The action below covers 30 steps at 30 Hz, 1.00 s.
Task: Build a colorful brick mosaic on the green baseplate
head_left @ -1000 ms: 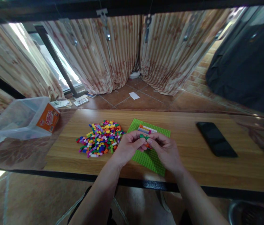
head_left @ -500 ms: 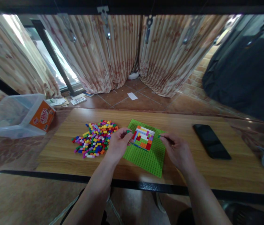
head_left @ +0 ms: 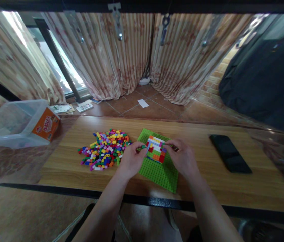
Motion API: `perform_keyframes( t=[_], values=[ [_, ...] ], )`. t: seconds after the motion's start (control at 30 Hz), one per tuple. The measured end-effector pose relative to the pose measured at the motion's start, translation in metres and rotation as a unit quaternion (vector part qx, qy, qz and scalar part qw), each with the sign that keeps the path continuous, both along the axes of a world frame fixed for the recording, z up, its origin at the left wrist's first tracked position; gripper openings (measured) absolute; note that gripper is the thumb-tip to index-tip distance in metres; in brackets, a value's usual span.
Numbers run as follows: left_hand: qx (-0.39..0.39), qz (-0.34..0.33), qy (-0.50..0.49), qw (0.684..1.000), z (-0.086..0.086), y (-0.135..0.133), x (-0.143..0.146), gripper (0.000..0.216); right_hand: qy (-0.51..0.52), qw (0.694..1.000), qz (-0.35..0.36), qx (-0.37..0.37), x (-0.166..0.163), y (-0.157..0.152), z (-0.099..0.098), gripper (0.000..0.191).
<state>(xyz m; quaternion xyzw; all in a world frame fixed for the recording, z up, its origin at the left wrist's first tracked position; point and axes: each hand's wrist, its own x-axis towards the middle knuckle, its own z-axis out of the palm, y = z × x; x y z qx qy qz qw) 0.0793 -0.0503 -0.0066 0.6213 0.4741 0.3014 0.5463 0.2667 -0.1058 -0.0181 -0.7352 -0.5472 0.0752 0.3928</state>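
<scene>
A green studded baseplate (head_left: 160,173) lies on the wooden table, with a patch of coloured bricks (head_left: 156,150) pressed onto its far part. My left hand (head_left: 131,160) rests at the plate's left edge, fingers pinched on a small green brick (head_left: 142,147). My right hand (head_left: 182,159) is at the patch's right side, fingertips closed on a small dark brick that I cannot make out well. A heap of loose coloured bricks (head_left: 104,149) lies just left of my left hand.
A black phone (head_left: 230,153) lies on the table (head_left: 68,161) to the right. At the far left stands a clear plastic box (head_left: 13,124) with an orange carton (head_left: 46,123). Curtains hang behind, above a tiled floor.
A second ago both hands met over the plate on one small piece. They parted, each with a small brick, and have now closed in on the brick patch from either side.
</scene>
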Motion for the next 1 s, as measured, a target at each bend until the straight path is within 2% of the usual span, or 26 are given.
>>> perform_keyframes(
  t=[0.2,0.37,0.47,0.63,0.73,1.0],
  values=[
    [0.031,-0.016,0.023,0.999,-0.002,-0.001,-0.001,0.012,0.012,1.000,0.004,0.007,-0.001,0.002,-0.006,0.019],
    [0.051,-0.018,0.055,0.997,0.002,-0.002,-0.001,0.014,0.068,0.997,-0.011,0.030,0.002,0.006,-0.013,0.022],
    [0.070,-0.020,0.058,0.996,0.003,-0.003,-0.001,0.014,0.123,0.992,-0.032,0.015,0.006,0.009,-0.018,0.030],
    [0.085,-0.017,0.061,0.994,0.001,-0.003,-0.001,0.015,0.278,0.958,-0.059,-0.045,0.010,0.014,-0.026,0.047],
    [0.089,-0.018,0.069,0.993,0.002,-0.004,0.000,0.014,0.367,0.928,-0.052,-0.043,0.008,0.016,-0.024,0.046],
    [0.089,-0.008,0.076,0.993,-0.001,-0.005,0.004,0.012,0.422,0.905,-0.037,-0.050,0.007,0.021,-0.016,0.037]
  ],
)
